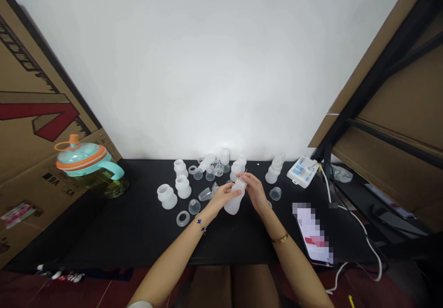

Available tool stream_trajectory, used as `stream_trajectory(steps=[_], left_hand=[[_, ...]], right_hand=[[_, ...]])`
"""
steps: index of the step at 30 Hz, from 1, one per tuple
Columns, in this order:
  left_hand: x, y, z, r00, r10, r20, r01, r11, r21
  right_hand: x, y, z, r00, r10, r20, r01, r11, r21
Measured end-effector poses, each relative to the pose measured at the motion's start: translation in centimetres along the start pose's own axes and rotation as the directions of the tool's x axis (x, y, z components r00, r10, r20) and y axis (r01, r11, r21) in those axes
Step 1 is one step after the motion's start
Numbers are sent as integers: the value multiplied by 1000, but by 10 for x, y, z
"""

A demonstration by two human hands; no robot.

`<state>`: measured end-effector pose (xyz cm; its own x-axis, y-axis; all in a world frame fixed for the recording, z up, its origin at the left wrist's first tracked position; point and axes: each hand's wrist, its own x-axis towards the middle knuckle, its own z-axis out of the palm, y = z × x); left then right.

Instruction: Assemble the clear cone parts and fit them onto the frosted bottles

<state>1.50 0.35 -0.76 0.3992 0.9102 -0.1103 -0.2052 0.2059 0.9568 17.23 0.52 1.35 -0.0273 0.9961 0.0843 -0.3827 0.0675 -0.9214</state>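
A frosted white baby bottle [234, 203] is tilted in front of me, over the middle of the table. My left hand [223, 198] is closed round its body. At its neck, the fingers of my right hand [253, 189] grip a clear top [241, 182], whose details are partly hidden. Just left of my left hand lie a clear cap [194, 206], a clear tapered piece [205, 194] and a translucent ring [183, 218]. Open-necked white bottle bodies [167, 196] stand farther left. Right of my hands is a bottle with a clear top fitted [275, 169], near another clear cap [275, 193].
More bottles, rings and clear caps [210, 174] cluster along the wall. A large jug [92, 165] with a turquoise handle stands at left. To the right are a white power strip [303, 172], a phone [313, 234], a white cable [363, 229] and a black frame.
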Motion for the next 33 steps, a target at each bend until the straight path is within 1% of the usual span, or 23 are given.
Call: stream_trajectory(steps=[12, 17, 19, 21, 24, 28, 33], left_hand=[[4, -6, -4, 1000, 7, 3, -7, 999, 41], [4, -6, -4, 1000, 10, 7, -10, 999, 35], [3, -4, -3, 1000, 5, 9, -5, 1000, 23], [1, -2, -1, 1000, 2, 6, -2, 1000, 3], [-2, 3, 1, 1000, 0, 9, 1, 998, -66], [-6, 8, 2, 999, -23, 34, 28, 989, -145], [-7, 10, 3, 999, -38, 21, 41, 984, -171]], right_hand=[[1, 3, -1, 1000, 8, -23, -8, 1000, 19], [0, 2, 0, 999, 16, -35, -17, 1000, -9], [-1, -1, 1, 1000, 17, -18, -18, 999, -30], [-2, -3, 2, 1000, 14, 26, -13, 999, -47], [-2, -5, 2, 996, 25, 85, -20, 998, -58], [-1, -2, 2, 995, 45, 84, -43, 999, -31], [1, 1, 0, 997, 35, 68, -35, 999, -11]])
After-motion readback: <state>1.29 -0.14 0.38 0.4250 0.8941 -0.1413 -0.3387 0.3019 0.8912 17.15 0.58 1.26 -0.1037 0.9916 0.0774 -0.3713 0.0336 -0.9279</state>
